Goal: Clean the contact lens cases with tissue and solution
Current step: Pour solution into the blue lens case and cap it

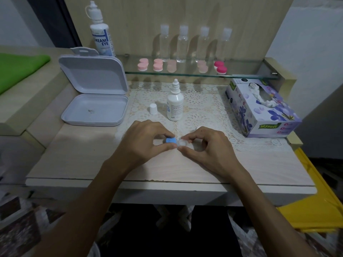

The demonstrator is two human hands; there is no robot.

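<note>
While your left hand (146,140) is pinching the blue cap (171,140), your right hand (202,143) is gripping the clear case (181,143) (keep it level).

**Count of things on the desk and shelf**

Two hands work at the desk: the left (146,140) and the right (202,143). Between them sits one blue cap (171,140) and one clear piece (181,143), probably a lens case well, though it is blurred.

There are two solution bottles: one large (101,34) on the shelf, one small (175,103) on the desk. One loose white cap (153,108) stands by the small one.

Four clear bottles (182,44) line the back of the shelf. In front of them lie five lens cases: four pale pink (158,65) and one deep pink (220,67).

One open white box (94,88), one tissue box (259,110) and one lace mat (204,108) complete the count.
</note>
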